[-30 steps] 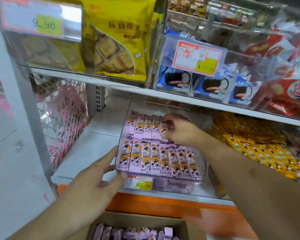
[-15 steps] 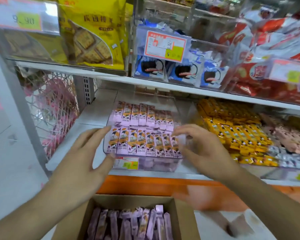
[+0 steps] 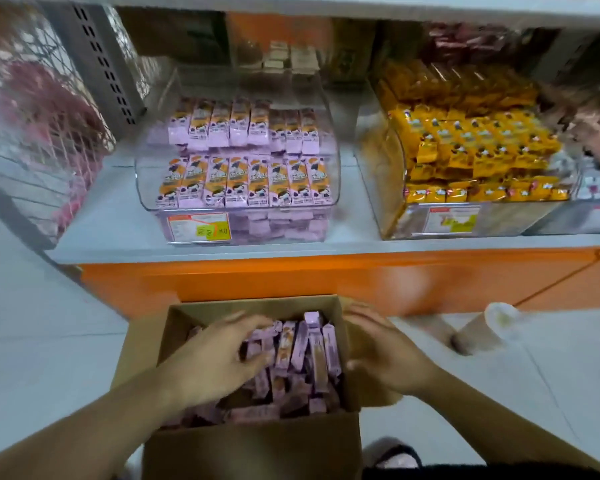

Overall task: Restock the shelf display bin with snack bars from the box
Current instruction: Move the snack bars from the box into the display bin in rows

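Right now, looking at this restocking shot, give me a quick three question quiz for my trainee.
1. True or false: the left hand is over the purple snack bars in the cardboard box.
2. Which bin is right of the clear display bin? A yellow snacks bin; B blue cookies.
3. Fill in: the right hand is at the box's ___ wall.

Key: 1 true; 2 A; 3 right.
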Motion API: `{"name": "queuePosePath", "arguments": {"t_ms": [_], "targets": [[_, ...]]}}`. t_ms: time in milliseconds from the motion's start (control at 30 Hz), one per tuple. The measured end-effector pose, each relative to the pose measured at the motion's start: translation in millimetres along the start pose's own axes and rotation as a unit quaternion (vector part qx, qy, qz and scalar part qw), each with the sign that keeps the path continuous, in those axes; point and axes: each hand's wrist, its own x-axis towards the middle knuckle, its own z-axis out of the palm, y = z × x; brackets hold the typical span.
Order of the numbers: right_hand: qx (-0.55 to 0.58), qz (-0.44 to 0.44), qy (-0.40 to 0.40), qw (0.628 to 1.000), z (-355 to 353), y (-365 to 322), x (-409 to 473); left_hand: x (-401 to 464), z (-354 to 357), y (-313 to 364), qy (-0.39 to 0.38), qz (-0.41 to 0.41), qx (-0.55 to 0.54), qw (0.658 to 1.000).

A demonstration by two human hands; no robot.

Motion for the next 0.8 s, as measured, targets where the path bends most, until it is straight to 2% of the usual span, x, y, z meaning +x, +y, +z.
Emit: {"name": "queuePosePath", "arguments": {"t_ms": [67, 200, 367, 567, 800], "targets": [[0.013, 0.009, 0.006, 1.000, 11, 14, -1, 23, 30, -10, -0.018, -0.038, -0.022, 0.999], [0.115, 0.021, 0.042, 0.992, 23, 23, -7, 75, 91, -24, -0.047, -0.066, -0.043, 0.996], [0.183, 0.030, 0.065, 0.981, 38, 30, -5, 110, 136, -30, -0.074, -0.114, -0.095, 0.986], [0.182, 0.038, 0.050, 0.981, 41, 34, -2, 135, 152, -30, -0.070, -0.135, -0.142, 0.978], [0.179, 0.060, 0.051, 0.981, 39, 30, -3, 123, 149, -18, -0.065, -0.127, -0.227, 0.963]]}}
